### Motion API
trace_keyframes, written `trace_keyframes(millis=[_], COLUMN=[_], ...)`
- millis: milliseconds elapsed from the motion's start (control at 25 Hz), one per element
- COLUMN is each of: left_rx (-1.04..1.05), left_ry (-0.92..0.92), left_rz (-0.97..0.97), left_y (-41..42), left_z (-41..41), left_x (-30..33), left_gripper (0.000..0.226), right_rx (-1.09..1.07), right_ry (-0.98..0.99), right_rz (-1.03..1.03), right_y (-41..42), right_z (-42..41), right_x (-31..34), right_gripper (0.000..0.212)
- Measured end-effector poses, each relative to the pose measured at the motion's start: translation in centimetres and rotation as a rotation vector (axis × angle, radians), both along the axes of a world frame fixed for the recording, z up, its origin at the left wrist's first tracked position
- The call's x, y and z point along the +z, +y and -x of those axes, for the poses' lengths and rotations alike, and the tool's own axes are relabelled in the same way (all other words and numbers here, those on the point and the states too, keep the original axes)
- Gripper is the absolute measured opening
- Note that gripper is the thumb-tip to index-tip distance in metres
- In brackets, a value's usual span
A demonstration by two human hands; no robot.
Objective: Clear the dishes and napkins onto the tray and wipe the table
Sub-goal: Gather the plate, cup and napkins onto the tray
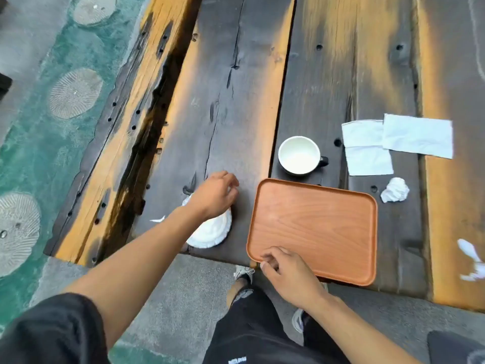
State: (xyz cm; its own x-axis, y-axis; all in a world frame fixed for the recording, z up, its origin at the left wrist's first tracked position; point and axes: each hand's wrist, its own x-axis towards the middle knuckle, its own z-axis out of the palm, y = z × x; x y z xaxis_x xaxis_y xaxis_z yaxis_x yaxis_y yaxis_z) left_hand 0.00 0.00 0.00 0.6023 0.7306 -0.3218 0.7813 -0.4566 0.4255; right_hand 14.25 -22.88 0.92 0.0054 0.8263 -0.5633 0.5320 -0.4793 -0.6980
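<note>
Tray (315, 227) sits on the dark wood counter (236, 101) — the right hand (286, 271) pinches its near edge. Left hand (215, 195) curls over a white plate (210, 232), just left of the tray. Beyond the right hand stand a cup (300, 155) and napkins (393, 140) — one crumpled (395, 190).

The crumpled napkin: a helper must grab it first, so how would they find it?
Start at the orange tray. Just past its far right corner lies the crumpled napkin, a white ball, unlike the two flat napkins beyond it.
</note>
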Motion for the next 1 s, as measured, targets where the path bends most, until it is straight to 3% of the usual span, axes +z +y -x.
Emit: trace_keyframes(millis=[120,240,360,600,840,1000], left_rx=[-0.198,-0.387,-0.536,-0.586,-0.599,-0.585], left_ry=[0.025,0.013,-0.02,-0.008,-0.016,-0.054], left_rz=[-0.031,-0.097,-0.179,-0.312,-0.389,-0.406], left_y=[5.5,9.5,11.7,11.9,11.8,11.9], left_z=[-1.3,-3.5,-5.8,-8.5,-9.4,-9.4], left_x=[-2.6,-4.9,-7.7,-11.1,-12.2,-12.6], left_gripper=[0.032,0.051,0.057,0.075,0.073,0.07], right_rx=[-0.176,-0.307,-0.281,-0.286,-0.364,-0.424], right_ry=[0.028,0.011,-0.148,-0.248,-0.101,0.04], right_rz=[-0.006,0.018,0.03,0.018,0.115,0.161], right_y=[3.8,7.4,9.9,11.7,12.1,11.9], right_z=[3.1,5.9,7.5,8.2,7.7,7.7], right_x=[-1.5,-2.5,-4.0,-5.6,-6.6,-6.8], right_gripper=[0.03,0.036,0.047,0.046,0.018,0.012])
